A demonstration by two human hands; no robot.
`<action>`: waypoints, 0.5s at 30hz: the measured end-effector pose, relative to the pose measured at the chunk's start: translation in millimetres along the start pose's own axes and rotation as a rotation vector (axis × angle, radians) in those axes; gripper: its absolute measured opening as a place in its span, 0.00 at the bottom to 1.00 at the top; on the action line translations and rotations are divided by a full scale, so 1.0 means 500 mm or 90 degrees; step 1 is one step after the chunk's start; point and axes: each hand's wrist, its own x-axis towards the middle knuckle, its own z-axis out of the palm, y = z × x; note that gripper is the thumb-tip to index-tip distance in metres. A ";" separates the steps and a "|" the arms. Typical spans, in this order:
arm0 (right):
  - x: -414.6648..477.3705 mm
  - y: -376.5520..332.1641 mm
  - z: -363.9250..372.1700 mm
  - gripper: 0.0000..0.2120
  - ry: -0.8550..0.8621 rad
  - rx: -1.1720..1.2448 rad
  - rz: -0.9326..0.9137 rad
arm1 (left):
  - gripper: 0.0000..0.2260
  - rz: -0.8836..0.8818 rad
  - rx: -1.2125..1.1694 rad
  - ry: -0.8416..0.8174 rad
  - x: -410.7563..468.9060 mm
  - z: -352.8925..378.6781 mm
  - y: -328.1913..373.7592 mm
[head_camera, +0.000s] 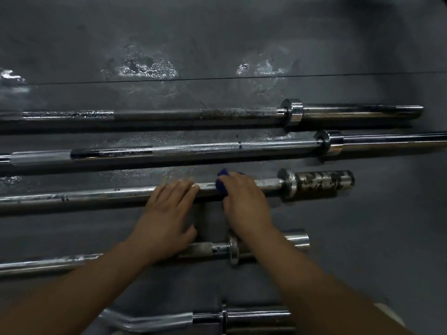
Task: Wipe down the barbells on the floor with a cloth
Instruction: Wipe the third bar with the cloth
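I see five barbells lying left to right on the dark floor (362,238); the third barbell (96,194) sits mid-scene. My left hand (167,213) rests flat on its shaft, fingers straight. Just right, my right hand (244,201) presses a blue cloth (221,180), mostly hidden, onto it, seemingly gripping.

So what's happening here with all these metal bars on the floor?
A person is cleaning barbells laid side by side on a dark floor. The right hand presses a blue cloth around the shaft of the third barbell, near its worn, blotchy sleeve. The left hand rests flat on the same shaft to steady it. Two longer bars lie beyond it, two more nearer the person.
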 end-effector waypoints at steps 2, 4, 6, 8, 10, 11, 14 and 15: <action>-0.028 0.072 -0.022 0.20 0.055 0.004 0.058 | 0.36 -0.001 -0.007 0.010 -0.011 0.005 0.003; -0.047 0.105 -0.024 0.20 0.135 0.027 0.194 | 0.36 -0.003 -0.001 0.019 -0.019 0.008 0.006; -0.037 0.055 0.001 0.17 0.148 0.021 0.237 | 0.35 0.003 0.009 0.025 -0.024 0.012 0.012; -0.025 -0.022 0.024 0.14 0.087 -0.004 0.131 | 0.35 -0.003 0.010 0.023 -0.028 0.009 0.019; -0.024 -0.035 0.015 0.15 0.004 -0.024 -0.015 | 0.35 -0.005 0.012 0.023 -0.030 0.008 0.021; -0.025 -0.010 -0.001 0.16 -0.015 -0.020 -0.039 | 0.35 -0.004 0.013 0.022 -0.031 0.008 0.020; -0.056 0.088 -0.036 0.20 0.046 0.029 0.141 | 0.35 0.007 0.011 0.011 -0.043 0.013 0.014; -0.065 0.095 -0.035 0.22 0.062 0.038 0.217 | 0.36 0.014 0.014 0.002 -0.048 0.017 0.012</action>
